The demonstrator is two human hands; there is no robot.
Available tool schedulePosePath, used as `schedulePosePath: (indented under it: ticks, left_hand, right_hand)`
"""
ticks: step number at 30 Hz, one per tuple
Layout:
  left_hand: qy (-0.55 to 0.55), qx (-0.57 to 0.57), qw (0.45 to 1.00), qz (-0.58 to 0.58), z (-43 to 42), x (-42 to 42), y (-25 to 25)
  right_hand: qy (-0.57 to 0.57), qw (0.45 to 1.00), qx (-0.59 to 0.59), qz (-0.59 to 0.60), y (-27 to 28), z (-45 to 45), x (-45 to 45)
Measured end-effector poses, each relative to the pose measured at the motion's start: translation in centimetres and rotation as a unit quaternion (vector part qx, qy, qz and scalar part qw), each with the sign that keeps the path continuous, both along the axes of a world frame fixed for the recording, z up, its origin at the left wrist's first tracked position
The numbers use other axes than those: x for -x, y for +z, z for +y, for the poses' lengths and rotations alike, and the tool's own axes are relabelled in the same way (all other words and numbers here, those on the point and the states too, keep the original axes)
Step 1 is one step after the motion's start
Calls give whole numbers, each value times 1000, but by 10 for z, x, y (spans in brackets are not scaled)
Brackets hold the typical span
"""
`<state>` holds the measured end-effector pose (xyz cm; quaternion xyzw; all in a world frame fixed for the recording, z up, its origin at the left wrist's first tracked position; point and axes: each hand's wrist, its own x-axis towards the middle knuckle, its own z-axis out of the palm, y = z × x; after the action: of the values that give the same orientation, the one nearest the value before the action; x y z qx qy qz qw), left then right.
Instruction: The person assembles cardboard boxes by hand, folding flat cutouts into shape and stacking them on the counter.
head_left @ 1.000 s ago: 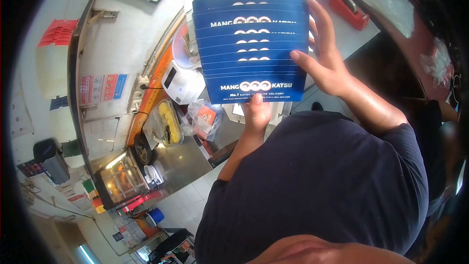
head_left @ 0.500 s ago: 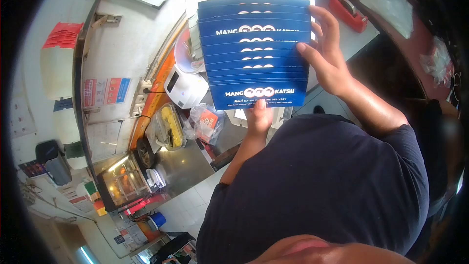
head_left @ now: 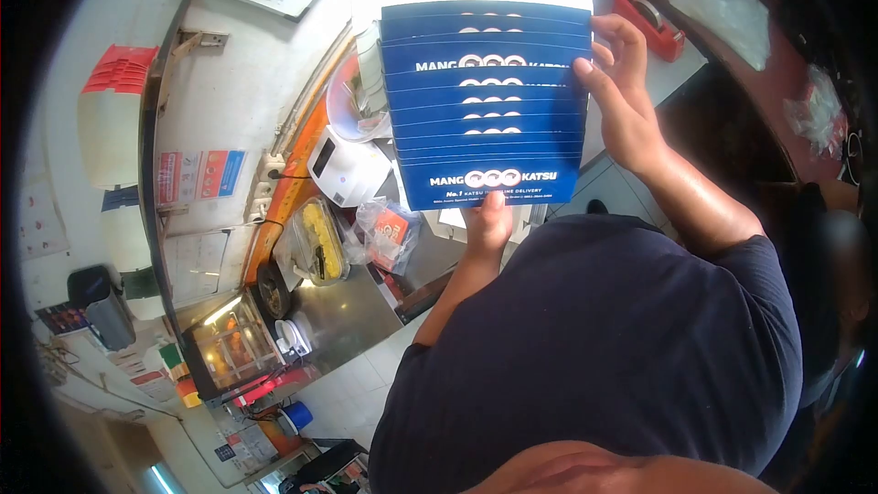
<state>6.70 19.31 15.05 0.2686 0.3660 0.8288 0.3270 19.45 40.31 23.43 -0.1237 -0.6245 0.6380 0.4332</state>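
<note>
Blue card stack (head_left: pixel 494 148) is just right of white machine (head_left: pixel 349 165), left hand (head_left: pixel 490 227) clamped on bottom edge, right hand (head_left: pixel 629 123) touching side edge, pinch unclear, likely to keep the fan even.

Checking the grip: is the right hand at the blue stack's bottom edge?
No, the right hand touches the right edge of the blue stack.

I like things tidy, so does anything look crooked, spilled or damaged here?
No spill or tear shows. The blue cards in the left hand look unevenly fanned, though: one near the top bares a wider strip than its neighbours, most of its printed name showing.
</note>
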Motion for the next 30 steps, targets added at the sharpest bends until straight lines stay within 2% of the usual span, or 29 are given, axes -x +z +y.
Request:
schedulePosePath:
  ticks: [5, 8, 14, 22, 27, 30]
  left_hand:
    - [-11, -1, 1000, 2, -6, 6, -15]
    - [-3, -12, 1000, 17, -5, 3, -12]
    - [-8, -12, 999, 31, -10, 7, -20]
    - [-15, -35, 997, 60, -5, 0, -2]
    - [-22, -31, 992, 120, -11, 1, -17]
    - [-54, -9, 986, 158, -18, 6, -43]
  right_hand:
    - [-12, 1000, -7, -8, 0, 2, -1]
    - [18, 998, 53, 14, 3, 6, -3]
    - [0, 998, 55, -6, 1, 10, -2]
    - [1, 995, 104, -2, 4, 14, -2]
    - [-23, 992, 117, -32, 14, 20, -6]
    - [13, 980, 199, 2, 15, 22, -14]
